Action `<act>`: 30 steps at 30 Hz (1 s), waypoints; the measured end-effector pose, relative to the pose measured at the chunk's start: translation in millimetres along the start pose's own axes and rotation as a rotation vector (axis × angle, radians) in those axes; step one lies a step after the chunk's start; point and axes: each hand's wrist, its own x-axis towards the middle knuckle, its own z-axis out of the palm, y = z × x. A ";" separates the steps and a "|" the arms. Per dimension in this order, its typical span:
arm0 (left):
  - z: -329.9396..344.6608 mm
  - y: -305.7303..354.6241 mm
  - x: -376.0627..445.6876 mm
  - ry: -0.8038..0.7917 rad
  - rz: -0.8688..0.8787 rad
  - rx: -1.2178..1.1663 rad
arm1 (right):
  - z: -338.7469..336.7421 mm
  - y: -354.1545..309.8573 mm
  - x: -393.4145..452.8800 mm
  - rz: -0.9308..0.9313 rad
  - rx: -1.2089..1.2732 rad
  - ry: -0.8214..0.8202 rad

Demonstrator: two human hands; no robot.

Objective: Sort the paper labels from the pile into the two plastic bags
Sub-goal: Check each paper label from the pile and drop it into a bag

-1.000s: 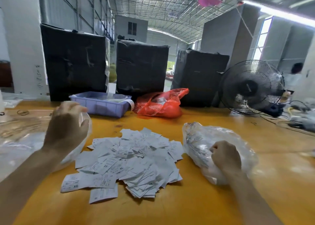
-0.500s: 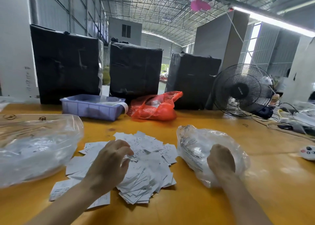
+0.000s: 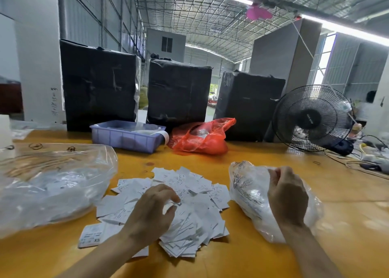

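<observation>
A person's two bare forearms reach forward over an orange table [image 3: 263, 261]. Nearest the viewer, the left hand [image 3: 150, 211] rests on top of a loose pile of white paper labels [image 3: 202, 204] spread across the middle of the table. Its fingers are curled down into the pile, with thumb and forefinger drawn close together over the papers; whether they actually pinch a label cannot be told. One label printed "XS" [image 3: 91, 235] lies at the pile's near left edge.

To the right of the pile, the right hand [image 3: 287, 195] grips the gathered plastic of a clear bag [image 3: 248, 191], fingers curled round its crumpled top. This right bag lies just beside the pile and shows printed paper inside it.

To the left of the pile lies a second, larger clear plastic bag [image 3: 52, 185], sagging on the table, with pale paper showing faintly through it.

Farther back on the table sit a shallow lilac plastic tray [image 3: 126, 137] and, just to its right, a crumpled red plastic bag [image 3: 200, 138]. A black electric fan [image 3: 311, 117] stands at the far right, with cables trailing near it. Behind these stand three large black-wrapped bundles [image 3: 179, 92] in a row. Beyond them opens a warehouse hall with a metal truss roof.
</observation>
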 end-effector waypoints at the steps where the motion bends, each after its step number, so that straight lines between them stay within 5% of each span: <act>1: 0.1 1.5 0.1 0.005 -0.025 -0.040 | -1.3 -5.5 1.9 -0.029 0.056 0.048; 4: 0.0 8.2 0.1 0.006 -0.132 -0.217 | -6.0 -36.8 2.1 -0.028 0.400 -0.035; 10: -7.7 22.3 7.5 -0.140 -0.379 -0.692 | -11.5 -114.5 -38.4 0.174 1.017 -0.724; 18: -11.8 15.0 5.6 -0.188 -0.580 -0.937 | -13.8 -113.9 -46.3 0.298 1.048 -0.805; 25: -15.1 8.4 8.3 -0.095 -0.598 -0.900 | -15.1 -111.3 -39.8 0.575 1.154 -1.017; 30: -19.0 5.7 9.5 -0.150 -0.593 -0.880 | -15.9 -108.5 -38.9 0.607 1.149 -1.060</act>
